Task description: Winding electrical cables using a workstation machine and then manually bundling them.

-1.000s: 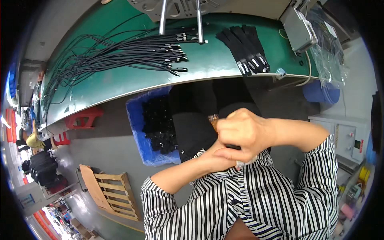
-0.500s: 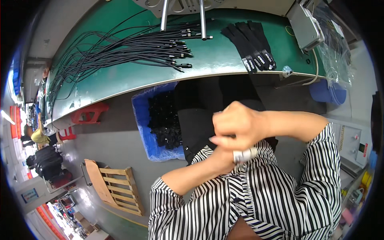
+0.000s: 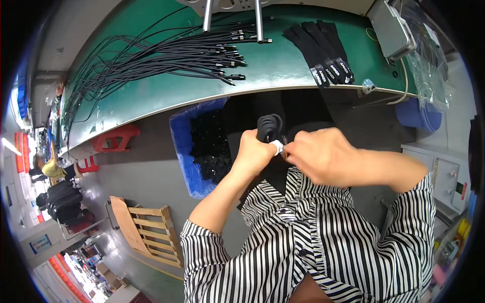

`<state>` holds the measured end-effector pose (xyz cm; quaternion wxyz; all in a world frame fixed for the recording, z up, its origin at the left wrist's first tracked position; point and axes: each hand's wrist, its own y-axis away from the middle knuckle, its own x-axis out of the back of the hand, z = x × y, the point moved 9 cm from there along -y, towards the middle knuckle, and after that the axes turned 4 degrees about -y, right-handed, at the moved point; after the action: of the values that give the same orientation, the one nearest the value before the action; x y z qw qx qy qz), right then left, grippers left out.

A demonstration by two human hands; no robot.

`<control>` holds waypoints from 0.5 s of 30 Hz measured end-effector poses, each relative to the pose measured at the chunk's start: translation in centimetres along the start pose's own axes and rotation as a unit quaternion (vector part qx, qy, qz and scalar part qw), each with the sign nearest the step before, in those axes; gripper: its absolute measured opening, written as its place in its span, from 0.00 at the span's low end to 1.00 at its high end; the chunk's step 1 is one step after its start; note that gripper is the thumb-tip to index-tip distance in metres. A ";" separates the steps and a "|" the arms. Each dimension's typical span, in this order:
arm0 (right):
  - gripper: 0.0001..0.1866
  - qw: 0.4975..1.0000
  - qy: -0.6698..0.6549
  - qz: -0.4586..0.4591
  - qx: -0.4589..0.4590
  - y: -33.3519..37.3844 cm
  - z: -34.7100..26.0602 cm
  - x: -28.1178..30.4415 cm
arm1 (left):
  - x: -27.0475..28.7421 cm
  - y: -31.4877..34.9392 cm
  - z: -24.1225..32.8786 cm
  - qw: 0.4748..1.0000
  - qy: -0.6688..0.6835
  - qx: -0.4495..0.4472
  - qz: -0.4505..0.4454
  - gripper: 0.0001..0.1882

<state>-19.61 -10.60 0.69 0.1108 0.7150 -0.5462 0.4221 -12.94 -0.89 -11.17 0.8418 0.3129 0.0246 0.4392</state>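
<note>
In front of my lap, my left hand is closed round a small coiled black cable, whose loops stick up past the fingers. A white wrap covers a digit of that hand. My right hand meets it from the right, its fingers pinched together right beside the coil. What lies between those fingertips is small and blurred. On the green table beyond, many long black cables lie in a loose bundle. Black straps with white-marked ends lie fanned out to their right.
Below the table edge stands a blue bin of black items. Two metal posts rise at the table's back. A blue bucket is at right, a wooden pallet on the floor at left, near red stools.
My hands, crossed and blurred with the right over the left, have come apart and now meet side by side. The coiled cable has come into sight above my left hand.
</note>
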 end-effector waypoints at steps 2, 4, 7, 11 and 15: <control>0.12 0.991 0.095 -0.052 0.076 0.3 -2.3 -1.8 | -1.0 -1.3 0.8 0.976 -0.191 -0.101 -0.013 0.12; 0.10 0.973 0.141 -0.136 0.125 0.8 -3.0 -4.5 | -2.8 -1.0 2.1 0.900 -0.416 -0.133 -0.005 0.15; 0.08 0.965 0.150 -0.171 0.126 0.3 -2.4 -4.2 | -4.7 -0.5 1.8 0.852 -0.477 -0.201 -0.078 0.13; 0.13 0.976 -0.052 -0.212 0.003 -0.4 1.8 -2.8 | -7.5 3.4 0.7 0.853 -0.385 -0.304 -0.179 0.11; 0.10 0.905 -0.330 -0.213 -0.160 1.5 3.2 -3.6 | -8.2 6.2 -0.4 0.898 -0.138 -0.270 -0.319 0.17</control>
<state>-19.54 -10.69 -4.41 0.1247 0.8855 -0.4462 0.0346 -22.54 -4.32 -10.00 0.9839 0.1068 -0.1124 0.0893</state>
